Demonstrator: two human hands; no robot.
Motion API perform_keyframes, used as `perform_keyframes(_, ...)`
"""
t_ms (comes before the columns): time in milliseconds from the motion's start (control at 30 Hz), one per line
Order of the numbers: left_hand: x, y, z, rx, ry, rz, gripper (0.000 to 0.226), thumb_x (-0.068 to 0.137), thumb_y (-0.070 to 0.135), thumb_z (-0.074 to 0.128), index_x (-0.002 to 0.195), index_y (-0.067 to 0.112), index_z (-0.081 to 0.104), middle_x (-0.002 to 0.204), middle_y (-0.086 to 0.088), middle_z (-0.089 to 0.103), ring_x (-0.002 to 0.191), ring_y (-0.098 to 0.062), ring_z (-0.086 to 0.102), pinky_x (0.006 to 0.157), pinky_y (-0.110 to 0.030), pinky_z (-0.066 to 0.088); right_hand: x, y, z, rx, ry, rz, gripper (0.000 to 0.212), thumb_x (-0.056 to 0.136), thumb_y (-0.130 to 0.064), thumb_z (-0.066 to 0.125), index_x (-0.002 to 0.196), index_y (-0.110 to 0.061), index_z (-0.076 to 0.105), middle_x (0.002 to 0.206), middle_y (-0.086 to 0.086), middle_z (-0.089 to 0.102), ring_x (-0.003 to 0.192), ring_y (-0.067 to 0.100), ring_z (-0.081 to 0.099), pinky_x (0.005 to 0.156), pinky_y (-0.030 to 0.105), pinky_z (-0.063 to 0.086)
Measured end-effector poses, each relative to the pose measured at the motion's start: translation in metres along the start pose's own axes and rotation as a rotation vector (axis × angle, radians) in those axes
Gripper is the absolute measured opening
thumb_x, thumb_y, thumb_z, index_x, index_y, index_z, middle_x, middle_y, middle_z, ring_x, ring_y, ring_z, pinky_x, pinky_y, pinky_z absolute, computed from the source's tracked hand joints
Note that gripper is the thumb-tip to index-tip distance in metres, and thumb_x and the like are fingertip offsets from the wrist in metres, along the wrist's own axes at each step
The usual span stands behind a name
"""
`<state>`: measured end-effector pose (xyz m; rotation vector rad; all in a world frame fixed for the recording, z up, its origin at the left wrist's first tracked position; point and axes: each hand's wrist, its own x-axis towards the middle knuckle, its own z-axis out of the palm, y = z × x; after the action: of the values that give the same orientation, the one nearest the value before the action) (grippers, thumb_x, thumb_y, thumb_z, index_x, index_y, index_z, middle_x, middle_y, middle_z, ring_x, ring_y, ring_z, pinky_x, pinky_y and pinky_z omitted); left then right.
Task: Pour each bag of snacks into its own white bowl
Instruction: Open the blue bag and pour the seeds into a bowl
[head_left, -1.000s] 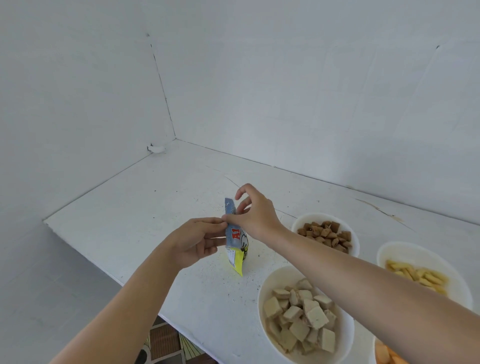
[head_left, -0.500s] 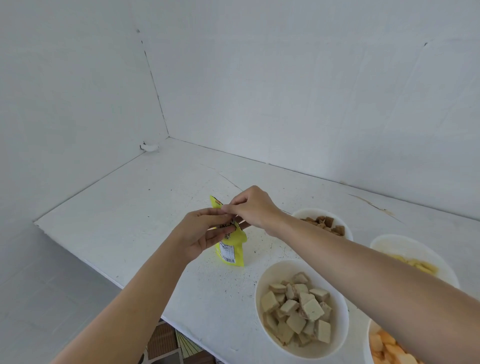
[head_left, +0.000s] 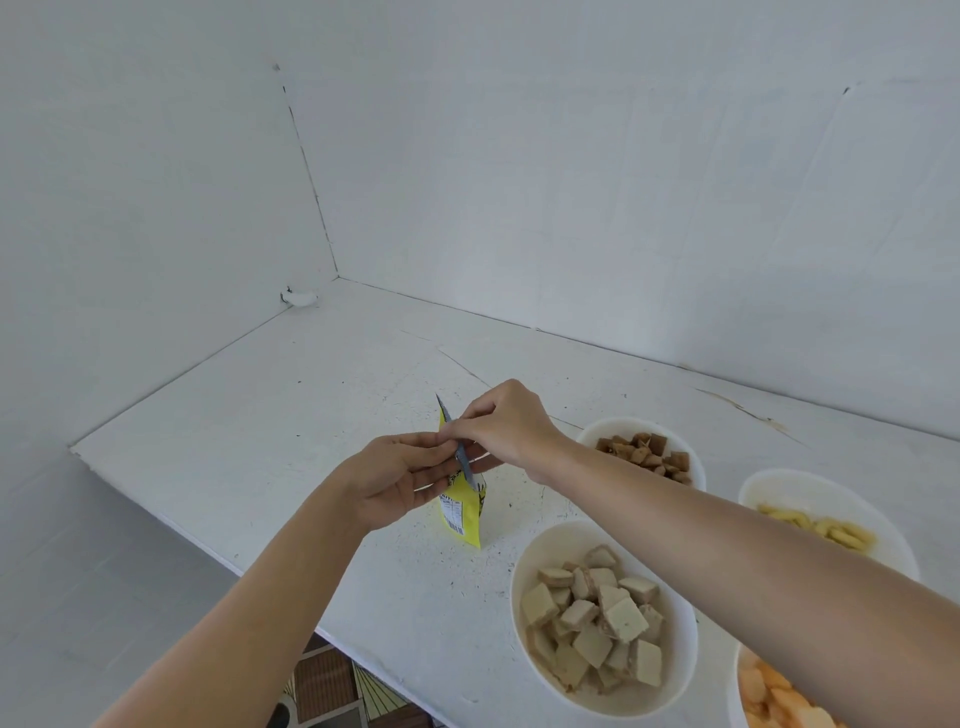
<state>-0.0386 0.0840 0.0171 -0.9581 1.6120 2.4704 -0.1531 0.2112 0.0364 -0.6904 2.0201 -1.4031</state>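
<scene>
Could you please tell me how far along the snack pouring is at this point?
Looks done: four white bowls hold snacks, the brown-pieces bowl, yellow-strips bowl, pale-squares bowl and orange-pieces bowl. In hand: the left hand and right hand pinch the top of a yellow bag, not yet poured. Left: emptying it; no empty bowl is in view, so I cannot tell where it goes.

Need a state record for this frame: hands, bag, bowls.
left hand: pinches the top of the yellow snack bag
right hand: pinches the same top edge
bag: upright over the table, left of the bowls; torn open or not, cannot tell
bowls in view: four, all holding snacks: brown-piece bowl, beige-cube bowl, yellow-piece bowl, orange-piece bowl
empty bowl: none in view
pouring: not started
</scene>
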Motion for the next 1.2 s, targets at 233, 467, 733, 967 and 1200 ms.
perform_keyframes(233,0.001,-0.008,-0.004,-0.123,0.013,0.012,0.051,0.071,0.008,0.076,0.121,0.002,0.070,0.114,-0.012,0.073,0.092,-0.018,0.071,0.086,-0.030,0.051,-0.001,-0.004,-0.003,-0.049,-0.056,0.002,0.013,0.087,-0.008,0.073,0.082,0.004,0.077,0.083,0.020,0.076,0.076,0.031,0.076,0.067,0.038,0.064)
perform_keyframes(467,-0.001,-0.005,0.000,-0.027,0.041,0.043,0.019,0.079,-0.001,0.074,0.097,0.007,0.074,0.086,-0.007,0.078,0.073,-0.015,0.074,0.080,-0.030,0.053,0.003,-0.011,0.000,-0.292,-0.033,-0.084,0.020,0.081,-0.008,0.073,0.066,0.004,0.074,0.068,0.022,0.071,0.061,0.033,0.073,0.064,0.046,0.064)
perform_keyframes(733,-0.001,-0.004,0.010,0.246,0.210,0.210,0.014,0.093,0.003,0.066,0.099,-0.007,0.074,0.085,-0.015,0.075,0.076,-0.021,0.071,0.070,-0.025,0.057,0.004,-0.018,-0.003,-0.375,-0.070,-0.086,0.007,0.083,0.005,0.070,0.077,0.008,0.073,0.076,0.024,0.073,0.061,0.033,0.074,0.068,0.044,0.064)
perform_keyframes(967,0.000,-0.005,0.002,0.235,0.163,0.192,0.012,0.091,0.001,0.068,0.095,-0.008,0.075,0.084,-0.016,0.073,0.070,-0.018,0.068,0.075,-0.027,0.058,-0.001,-0.022,-0.009,-0.362,-0.120,-0.095,0.017,0.073,0.012,0.077,0.084,0.001,0.069,0.077,0.022,0.071,0.061,0.034,0.074,0.068,0.047,0.064)
perform_keyframes(1200,0.001,-0.002,0.002,0.226,0.190,0.192,0.015,0.094,0.004,0.064,0.095,-0.006,0.074,0.081,-0.012,0.075,0.070,-0.017,0.069,0.076,-0.028,0.056,-0.002,-0.014,-0.005,-0.481,-0.100,-0.256,0.018,0.082,0.004,0.066,0.084,-0.008,0.079,0.072,0.008,0.075,0.063,0.018,0.073,0.068,0.027,0.062)
